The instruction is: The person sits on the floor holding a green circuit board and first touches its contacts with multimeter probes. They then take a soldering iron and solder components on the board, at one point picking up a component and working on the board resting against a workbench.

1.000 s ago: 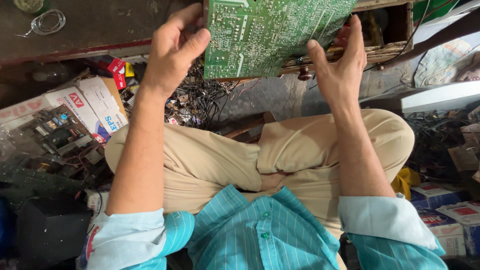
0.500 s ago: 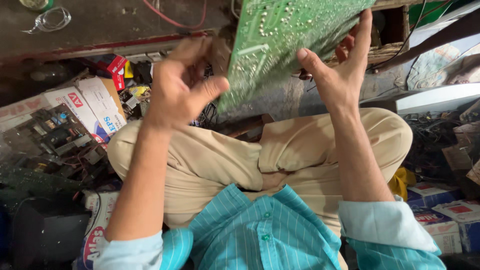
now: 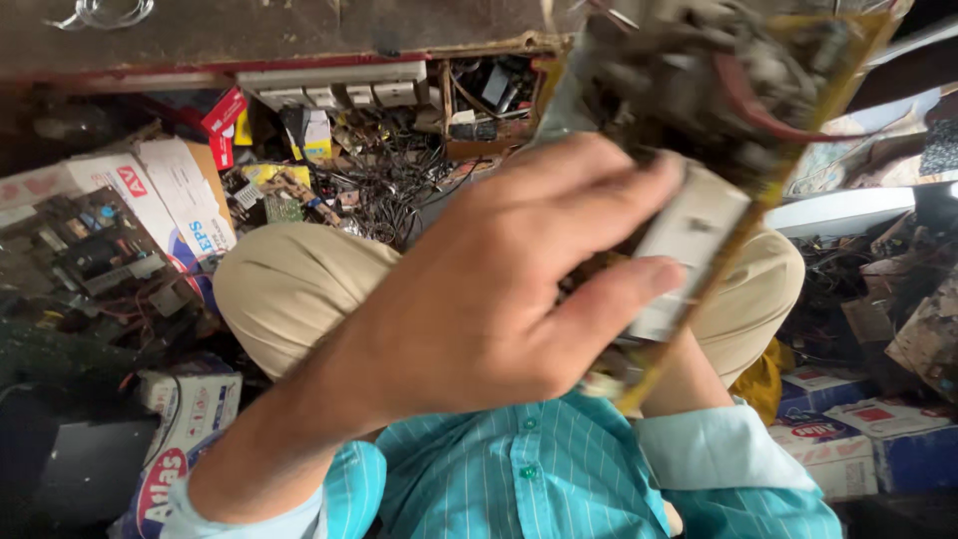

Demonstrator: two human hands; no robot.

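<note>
A circuit board (image 3: pixel 728 90) is held up close to the camera, tilted, with its component side toward me: dusty parts, a red wire and a white block (image 3: pixel 689 240). My left hand (image 3: pixel 499 289) fills the middle of the view and grips the board, fingers pressed on the white block. My right hand is hidden behind the board; only its forearm and blue striped sleeve (image 3: pixel 718 449) show below the board's lower edge. I sit cross-legged in beige trousers (image 3: pixel 289 289).
A tangle of black wires (image 3: pixel 389 180) and a white power strip (image 3: pixel 329 90) lie ahead under a wooden ledge (image 3: pixel 249 35). Cardboard boxes (image 3: pixel 150 200) and another board (image 3: pixel 90 250) crowd the left. Printed boxes (image 3: pixel 858 429) stack at the right.
The board has been turned over from its green solder side to its component side and brought much closer. My left hand has moved from its left edge across its face.
</note>
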